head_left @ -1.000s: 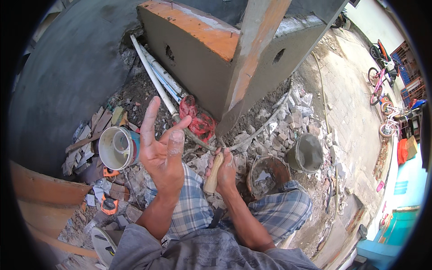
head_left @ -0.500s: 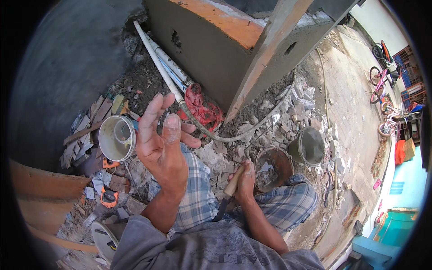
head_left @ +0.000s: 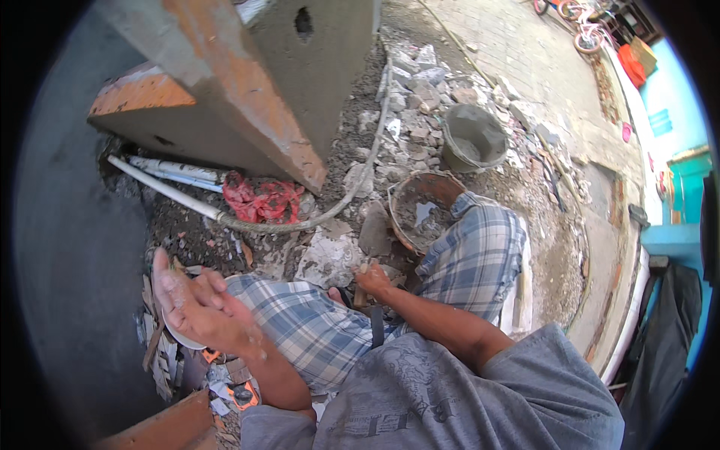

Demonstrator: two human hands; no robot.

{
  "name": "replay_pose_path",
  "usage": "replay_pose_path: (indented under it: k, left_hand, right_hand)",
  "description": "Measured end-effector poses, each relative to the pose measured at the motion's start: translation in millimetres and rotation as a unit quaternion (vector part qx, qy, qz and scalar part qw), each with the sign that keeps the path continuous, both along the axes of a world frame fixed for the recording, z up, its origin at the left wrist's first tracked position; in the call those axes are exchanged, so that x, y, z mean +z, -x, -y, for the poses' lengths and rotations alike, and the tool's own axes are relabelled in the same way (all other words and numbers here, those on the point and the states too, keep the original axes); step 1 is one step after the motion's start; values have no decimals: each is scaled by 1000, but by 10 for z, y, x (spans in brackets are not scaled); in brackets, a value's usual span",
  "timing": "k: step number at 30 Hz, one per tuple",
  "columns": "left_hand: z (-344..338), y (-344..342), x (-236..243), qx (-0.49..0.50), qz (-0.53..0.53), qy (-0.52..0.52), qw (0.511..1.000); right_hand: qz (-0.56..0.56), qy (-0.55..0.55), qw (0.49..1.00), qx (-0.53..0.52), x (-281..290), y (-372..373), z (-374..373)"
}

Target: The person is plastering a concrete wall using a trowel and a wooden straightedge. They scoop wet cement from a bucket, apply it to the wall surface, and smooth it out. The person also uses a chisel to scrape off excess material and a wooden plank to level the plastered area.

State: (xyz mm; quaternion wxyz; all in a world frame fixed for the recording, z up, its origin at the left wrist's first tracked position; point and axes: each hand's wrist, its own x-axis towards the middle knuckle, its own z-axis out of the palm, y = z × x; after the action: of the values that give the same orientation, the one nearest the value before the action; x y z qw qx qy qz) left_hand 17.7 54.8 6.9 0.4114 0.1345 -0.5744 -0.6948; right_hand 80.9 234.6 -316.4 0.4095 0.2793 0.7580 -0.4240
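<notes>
My left hand [head_left: 199,304] is raised at the left, smeared with grey mortar, fingers stretched and partly apart, nothing in it. Behind it, mostly hidden, is a white bucket [head_left: 182,339]. My right hand [head_left: 372,279], low between my knees, closes round the wooden handle of a trowel [head_left: 375,231]. The trowel's grey blade points away from me, over the rubble, just left of a mortar-caked bucket [head_left: 399,229]. Some wet grey mortar [head_left: 424,212] lies inside that bucket.
A dark grey bucket [head_left: 455,154] stands beyond, beside broken rubble [head_left: 420,90]. A hose [head_left: 330,219] joined to a white pipe [head_left: 165,196] curves past a red plastic bag [head_left: 262,201]. A slanting wooden plank [head_left: 247,82] leans close by. Orange-handled tools [head_left: 244,394] lie at lower left.
The view has swung, so the plank, pipe and rubble sit further left. My left hand has dropped and moved left, in front of the white bucket. My right hand still grips the trowel; its blade now shows.
</notes>
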Motion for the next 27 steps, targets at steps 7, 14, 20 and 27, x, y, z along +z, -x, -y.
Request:
replay_pose_path:
  k: [7,14,20,27]
  left_hand:
    - [154,52,-142,43,30,73,996]
    - [248,-25,39,-150,207,432,865]
    - [453,-1205,-427,-142,391,465,781]
    - [620,-1923,-695,-37,424,202,882]
  right_hand:
    - [-202,73,970,117,1040,210,82]
    - [-364,191,904,117,2312,443,-126]
    - [-392,113,891,199,2820,784,-819]
    - [-439,-69,895,36,2326,1163,-1559]
